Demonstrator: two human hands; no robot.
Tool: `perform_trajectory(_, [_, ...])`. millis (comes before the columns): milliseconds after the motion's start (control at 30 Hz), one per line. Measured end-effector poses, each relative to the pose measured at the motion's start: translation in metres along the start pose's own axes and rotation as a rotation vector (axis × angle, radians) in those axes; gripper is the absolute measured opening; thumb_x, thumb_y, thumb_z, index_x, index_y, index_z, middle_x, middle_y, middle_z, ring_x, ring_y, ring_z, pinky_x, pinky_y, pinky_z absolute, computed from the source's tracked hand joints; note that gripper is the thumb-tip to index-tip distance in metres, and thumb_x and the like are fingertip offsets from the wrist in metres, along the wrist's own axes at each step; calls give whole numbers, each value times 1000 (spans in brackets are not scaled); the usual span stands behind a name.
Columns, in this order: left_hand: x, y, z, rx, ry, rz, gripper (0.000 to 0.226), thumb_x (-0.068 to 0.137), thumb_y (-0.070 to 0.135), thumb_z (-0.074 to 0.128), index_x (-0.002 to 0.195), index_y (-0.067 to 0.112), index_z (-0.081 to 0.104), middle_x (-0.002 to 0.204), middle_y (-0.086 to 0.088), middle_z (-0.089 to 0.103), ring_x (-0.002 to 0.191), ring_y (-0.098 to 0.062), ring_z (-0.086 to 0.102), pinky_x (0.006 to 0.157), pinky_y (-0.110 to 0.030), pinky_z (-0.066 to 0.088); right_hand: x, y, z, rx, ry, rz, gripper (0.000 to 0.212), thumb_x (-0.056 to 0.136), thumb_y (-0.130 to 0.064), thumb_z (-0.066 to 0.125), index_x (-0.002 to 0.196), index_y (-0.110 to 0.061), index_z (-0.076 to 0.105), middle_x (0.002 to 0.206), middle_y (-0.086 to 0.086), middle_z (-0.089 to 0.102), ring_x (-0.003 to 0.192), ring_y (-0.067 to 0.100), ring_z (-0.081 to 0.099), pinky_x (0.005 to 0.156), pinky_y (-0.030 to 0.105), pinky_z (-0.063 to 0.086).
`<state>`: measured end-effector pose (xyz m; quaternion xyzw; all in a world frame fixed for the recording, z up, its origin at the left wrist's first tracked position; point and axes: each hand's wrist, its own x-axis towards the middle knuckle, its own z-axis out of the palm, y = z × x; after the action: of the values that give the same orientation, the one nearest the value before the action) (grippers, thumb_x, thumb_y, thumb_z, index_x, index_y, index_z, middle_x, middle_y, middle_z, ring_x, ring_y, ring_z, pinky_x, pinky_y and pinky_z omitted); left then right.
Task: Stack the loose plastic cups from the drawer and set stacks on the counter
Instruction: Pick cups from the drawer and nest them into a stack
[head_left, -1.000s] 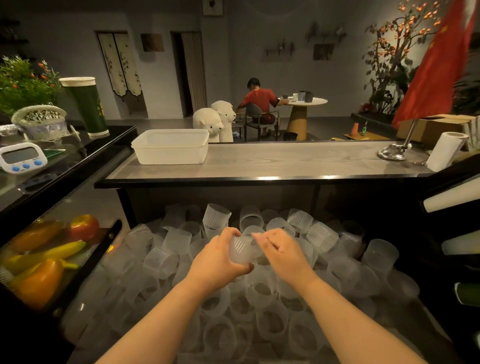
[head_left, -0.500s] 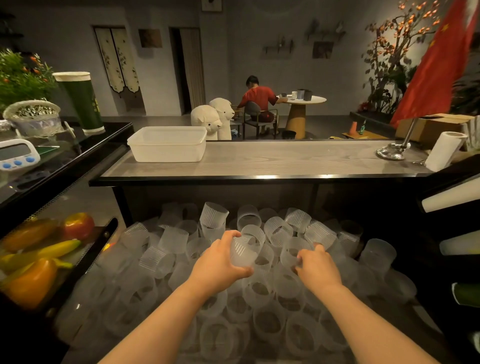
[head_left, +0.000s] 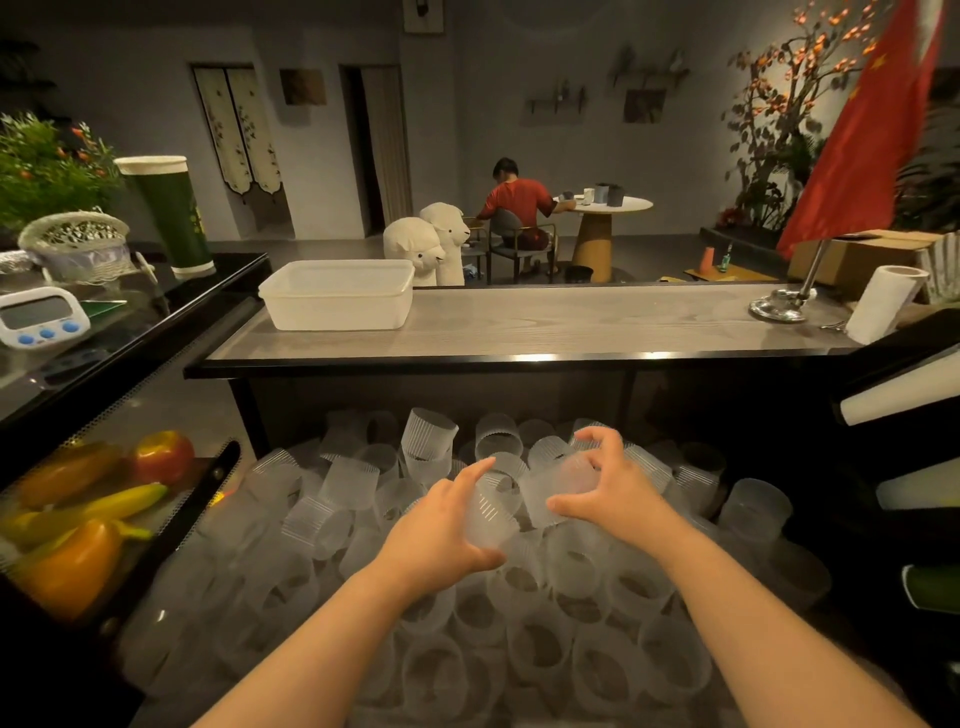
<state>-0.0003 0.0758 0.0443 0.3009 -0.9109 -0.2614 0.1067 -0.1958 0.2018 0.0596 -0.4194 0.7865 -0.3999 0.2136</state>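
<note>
Both hands (head_left: 441, 530) prob. on cups (head_left: 561, 488)

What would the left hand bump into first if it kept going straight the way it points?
Probably the cup in the right hand. The left hand holds its own cup, aimed up and right at it. Depth is unclear.

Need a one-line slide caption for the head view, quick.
Left hand and right hand each grip a frosted cup above the cup-filled drawer.
</note>
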Motion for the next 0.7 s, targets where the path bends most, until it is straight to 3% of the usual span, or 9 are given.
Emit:
perform_trajectory(67, [-4,0,-2,-12,0,15,106,69,52,78,144,57,2,134,10,46,114,-10,50,90,-25,46,-3,-13,-11,24,-103,-13,73,71,-34,86,129,-32,42,124,-11,51,112,7,52,88,25,52])
perform_trajectory(167, [-9,1,-4,-36,-7,32,111,67,51,80,146,54,2,140,12,43,121,-10,48,98,-30,46,-7,-31,-17,-29,-278,-61,53,78,-32,81,123,-33,52,110,-13,57,93,6,60,70,14,54])
perform_trajectory(300, [-12,4,-5,-77,-5,40,116,64,52,82,150,45,4,147,18,37,126,-8,45,105,-33,44,0,-39,-9,-45,-289,-77,59,74,-35,84,120,-34,48,115,-4,57,97,15,64,79,30,60])
perform_trajectory(400, [-15,2,-6,-70,-4,44,116,63,54,81,150,43,5,145,18,38,123,-6,46,104,-34,45,6,-41,-6,-47,-328,-91,46,77,-40,80,112,-35,51,113,-1,57,98,16,65,78,31,61])
perform_trajectory(567, [-19,6,-10,-70,-1,81,110,64,53,81,148,42,11,133,22,40,109,-1,45,94,-25,46,7,-48,1,-109,-364,-142,45,83,-52,69,126,-46,55,116,-11,56,106,10,58,94,36,55])
perform_trajectory(700, [-19,10,-12,-126,15,57,98,64,50,81,142,42,22,114,28,43,99,-1,54,86,-24,53,1,-59,14,-162,-376,-141,57,90,-53,59,143,-43,42,116,-18,54,107,6,56,95,26,49])
